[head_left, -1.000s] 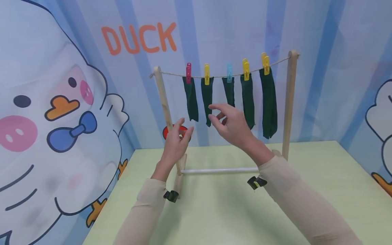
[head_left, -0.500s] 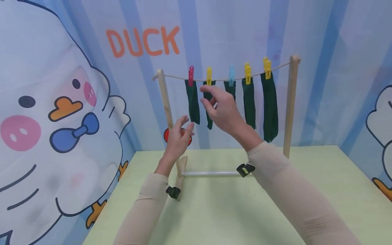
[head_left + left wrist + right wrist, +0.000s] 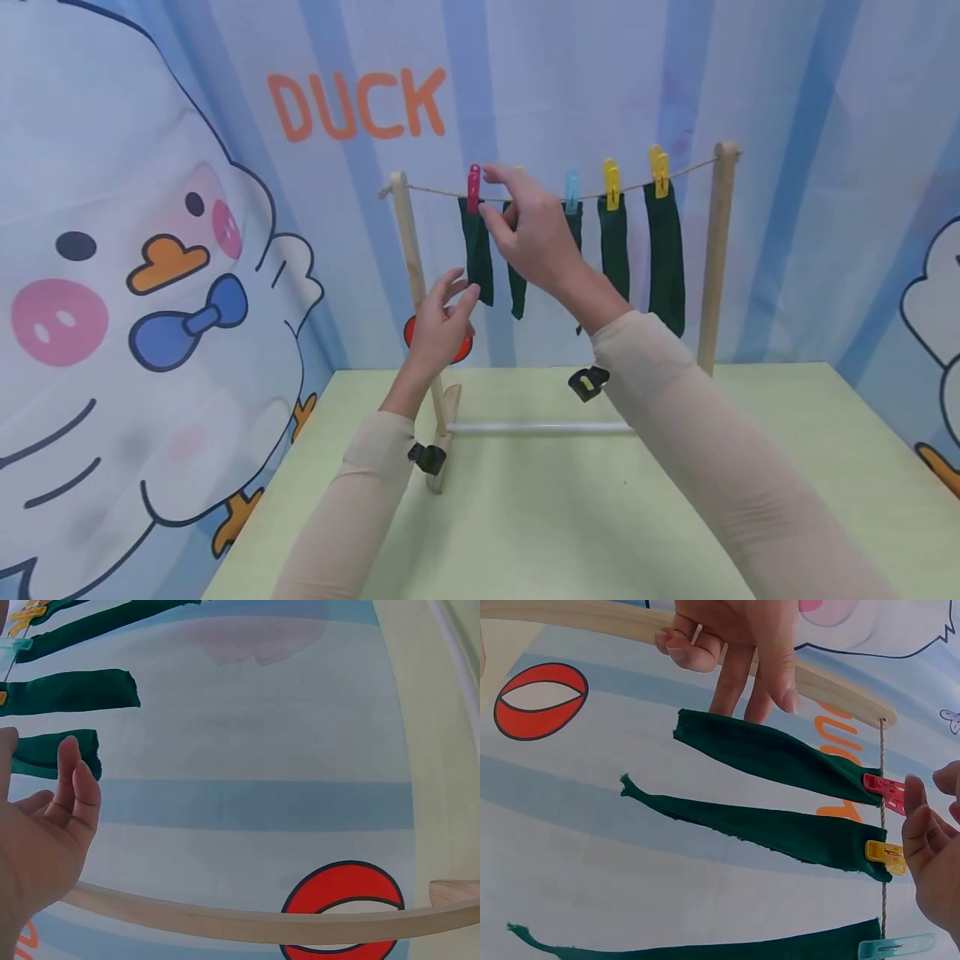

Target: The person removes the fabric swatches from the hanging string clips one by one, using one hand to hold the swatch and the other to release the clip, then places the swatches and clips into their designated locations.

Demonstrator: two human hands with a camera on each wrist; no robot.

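Observation:
Several dark green cloth strips hang from a rope line, each under a clothespin. The right hand is beside the red clothespin on the leftmost strip, its thumb and forefinger parted. In the right wrist view the fingers reach close to the red clothespin; contact cannot be told. The left hand, fingers loosely bent and holding nothing, is near that strip's lower end. The right hand partly hides the second strip and its yellow clothespin. A light blue clothespin and two yellow ones follow rightward.
The line's wooden posts stand at either side, joined low down by a white rod. Beneath is a pale green table. Behind hangs a blue striped curtain with printed ducks.
The right hand has moved up and left, from in front of the middle strips to the red clothespin. The left hand has risen slightly. The view has shifted a little.

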